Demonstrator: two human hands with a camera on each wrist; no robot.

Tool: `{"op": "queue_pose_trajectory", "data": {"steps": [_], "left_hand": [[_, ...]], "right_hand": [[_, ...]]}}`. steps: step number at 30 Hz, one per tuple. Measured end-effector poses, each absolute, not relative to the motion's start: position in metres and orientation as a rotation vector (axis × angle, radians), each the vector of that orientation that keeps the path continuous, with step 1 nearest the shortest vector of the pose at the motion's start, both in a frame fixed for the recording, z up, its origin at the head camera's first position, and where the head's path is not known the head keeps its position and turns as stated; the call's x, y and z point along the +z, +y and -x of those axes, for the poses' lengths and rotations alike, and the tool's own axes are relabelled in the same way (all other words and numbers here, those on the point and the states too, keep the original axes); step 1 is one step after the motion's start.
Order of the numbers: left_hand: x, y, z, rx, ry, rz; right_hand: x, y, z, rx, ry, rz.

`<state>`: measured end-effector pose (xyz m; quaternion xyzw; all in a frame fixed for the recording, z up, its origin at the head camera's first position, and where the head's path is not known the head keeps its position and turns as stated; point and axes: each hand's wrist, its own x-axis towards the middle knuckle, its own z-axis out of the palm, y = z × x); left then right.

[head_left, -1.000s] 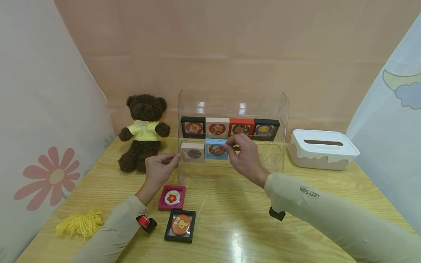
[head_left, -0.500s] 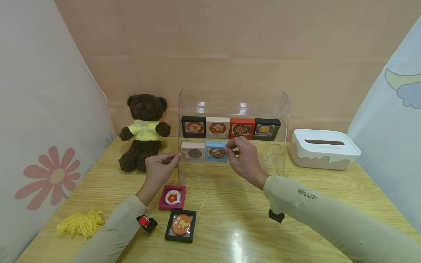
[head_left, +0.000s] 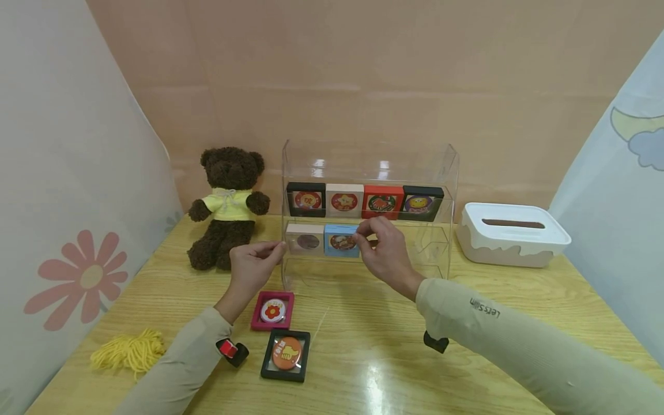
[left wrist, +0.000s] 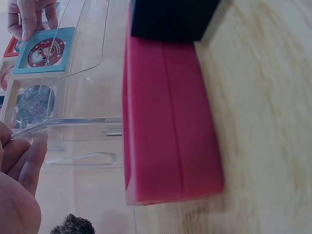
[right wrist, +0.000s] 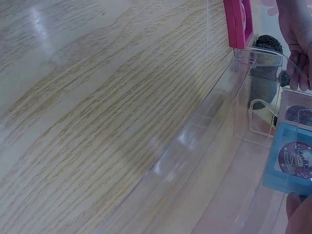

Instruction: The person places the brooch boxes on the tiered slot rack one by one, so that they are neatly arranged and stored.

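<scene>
A clear acrylic display stand (head_left: 342,161) stands upright on the table. In its lower tier, a light blue display frame (head_left: 334,248) with a round badge sits right beside a pale pink frame (head_left: 294,245). My right hand (head_left: 385,249) pinches the blue frame's right edge between thumb and fingers. At the stand's left side, my left hand (head_left: 253,266) pinches the edge of the clear side panel. The left wrist view shows those fingertips (left wrist: 34,158) right at the panel edge, beside the pink frame. Black, pale pink, red and black frames fill the tier above.
A magenta frame (head_left: 257,319) and a black frame (head_left: 266,369), each with a round badge, lie in front of the stand. Yellow yarn (head_left: 127,353) is at the front left. A brown teddy bear (head_left: 228,167) sits left of the stand; a white-topped tissue box (head_left: 513,253) stands right.
The blue frame has sunk slightly into the lower tier, with my right hand following it down. My left hand keeps its place at the stand's side. The head view has shifted a little.
</scene>
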<state>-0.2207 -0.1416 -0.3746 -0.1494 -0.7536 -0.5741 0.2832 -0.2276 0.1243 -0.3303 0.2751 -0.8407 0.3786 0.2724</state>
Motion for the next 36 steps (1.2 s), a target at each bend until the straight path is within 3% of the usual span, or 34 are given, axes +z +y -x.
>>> {"op": "queue_pose_trajectory", "data": {"steps": [17, 36], "left_hand": [[-0.377, -0.141, 0.221, -1.518, -2.004, 0.399], [-0.375, -0.141, 0.22, -1.581, -2.02, 0.368]], "right_hand": [[-0.324, 0.128, 0.219, 1.064, -2.136, -0.713], [-0.351, 0.096, 0.155, 1.318, -2.225, -0.92]]}}
